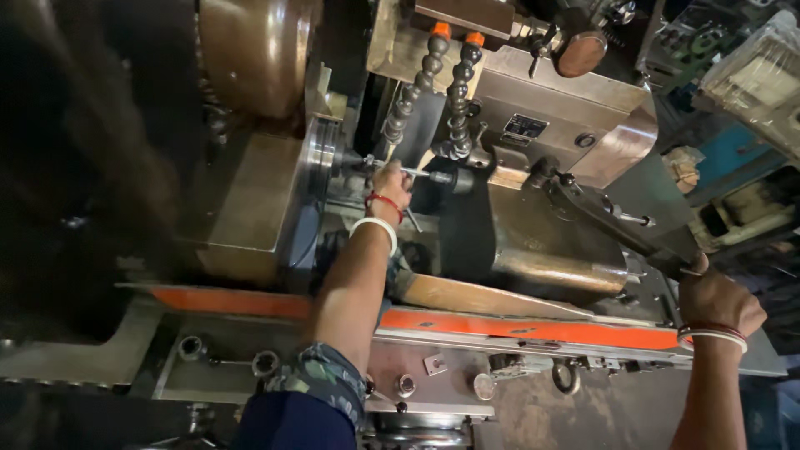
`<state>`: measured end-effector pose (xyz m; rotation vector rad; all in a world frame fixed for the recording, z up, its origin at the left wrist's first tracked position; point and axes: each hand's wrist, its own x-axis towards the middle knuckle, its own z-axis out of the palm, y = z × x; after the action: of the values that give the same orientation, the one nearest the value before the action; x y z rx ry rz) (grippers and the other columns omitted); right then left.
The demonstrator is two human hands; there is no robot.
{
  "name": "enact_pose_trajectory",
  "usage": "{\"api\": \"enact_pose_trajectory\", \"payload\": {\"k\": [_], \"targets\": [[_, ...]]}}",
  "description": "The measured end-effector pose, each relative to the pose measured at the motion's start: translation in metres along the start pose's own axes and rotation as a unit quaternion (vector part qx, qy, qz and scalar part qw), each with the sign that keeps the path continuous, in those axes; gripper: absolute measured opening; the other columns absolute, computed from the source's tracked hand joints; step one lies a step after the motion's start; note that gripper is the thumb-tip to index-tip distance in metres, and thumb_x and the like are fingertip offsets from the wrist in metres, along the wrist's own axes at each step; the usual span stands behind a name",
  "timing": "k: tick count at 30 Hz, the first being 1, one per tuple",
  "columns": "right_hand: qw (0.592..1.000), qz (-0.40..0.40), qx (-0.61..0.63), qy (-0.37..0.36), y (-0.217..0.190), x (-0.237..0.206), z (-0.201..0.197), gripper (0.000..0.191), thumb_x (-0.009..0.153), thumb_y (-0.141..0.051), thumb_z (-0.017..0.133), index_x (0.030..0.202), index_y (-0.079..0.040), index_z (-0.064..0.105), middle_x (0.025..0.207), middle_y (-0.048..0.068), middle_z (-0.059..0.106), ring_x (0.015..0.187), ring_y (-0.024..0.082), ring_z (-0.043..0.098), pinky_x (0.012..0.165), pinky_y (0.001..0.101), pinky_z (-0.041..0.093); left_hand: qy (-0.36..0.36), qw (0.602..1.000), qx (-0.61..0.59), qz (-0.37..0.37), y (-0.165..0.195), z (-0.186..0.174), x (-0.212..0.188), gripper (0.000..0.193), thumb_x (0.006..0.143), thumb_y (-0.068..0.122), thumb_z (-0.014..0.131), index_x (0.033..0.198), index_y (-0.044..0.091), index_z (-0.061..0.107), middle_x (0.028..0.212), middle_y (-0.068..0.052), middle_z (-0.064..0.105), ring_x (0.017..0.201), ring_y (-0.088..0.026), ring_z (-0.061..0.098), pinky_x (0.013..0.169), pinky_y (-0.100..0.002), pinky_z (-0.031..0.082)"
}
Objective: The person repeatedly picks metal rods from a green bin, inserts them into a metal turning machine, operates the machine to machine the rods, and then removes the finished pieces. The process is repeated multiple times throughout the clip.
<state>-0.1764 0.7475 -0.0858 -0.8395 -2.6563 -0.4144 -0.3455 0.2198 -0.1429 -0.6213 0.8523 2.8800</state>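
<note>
- The left hand (390, 182) reached deep into a metal-working machine (533, 242), its fingers closed around a thin steel rod (421, 173) that lay level between the round chuck face (319, 179) and a dark cylindrical holder (461, 179).
- The wrist of that hand carried a red thread and a white bangle; the sleeve above the forearm was dark blue with a patterned cuff.
- The right hand (715, 298) sat well apart at the right edge, fist wrapped round the end of a long, dark, oily lever (617, 218) that slanted up toward the machine's body.
- Two segmented coolant hoses (457, 92), grey beads with orange tops, hung down just above the rod.
- The chuck face looked polished and bright, while the housing (246, 204) beside it was dull brown metal with a greasy sheen.
- An orange painted strip (533, 329) ran along the front of the machine bed, chipped in places.
- Below it, a grey plate (433, 371) held round sockets, bolts and a small ring.
- A curved brown cover (254, 50) filled the top left; what lay in the dark trough under the rod was probably swarf, though the view was too dim to tell.
</note>
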Motion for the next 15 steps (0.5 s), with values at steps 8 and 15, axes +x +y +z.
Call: {"api": "enact_pose_trajectory", "payload": {"k": [8, 15], "targets": [[1.0, 0.01, -0.014, 0.012, 0.002, 0.005, 0.008, 0.082, 0.118, -0.06, 0.021, 0.105, -0.007, 0.082, 0.104, 0.03, 0.077, 0.103, 0.052, 0.071, 0.085, 0.0583, 0.053, 0.034, 0.999, 0.005, -0.019, -0.008, -0.006, 0.025, 0.017, 0.098, 0.032, 0.061, 0.089, 0.019, 0.055, 0.066, 0.003, 0.049, 0.047, -0.011, 0.045, 0.043, -0.032, 0.033], [1.0, 0.01, -0.016, 0.017, 0.0, 0.002, 0.008, 0.079, 0.12, -0.058, 0.024, 0.106, -0.008, 0.082, 0.101, 0.028, 0.077, 0.102, 0.05, 0.072, 0.084, 0.0566, 0.053, -0.003, 0.998, 0.011, -0.06, -0.011, -0.009, 0.023, 0.021, 0.095, 0.04, 0.062, 0.085, 0.024, 0.053, 0.061, 0.005, 0.046, 0.048, -0.014, 0.042, 0.047, -0.035, 0.032]]}}
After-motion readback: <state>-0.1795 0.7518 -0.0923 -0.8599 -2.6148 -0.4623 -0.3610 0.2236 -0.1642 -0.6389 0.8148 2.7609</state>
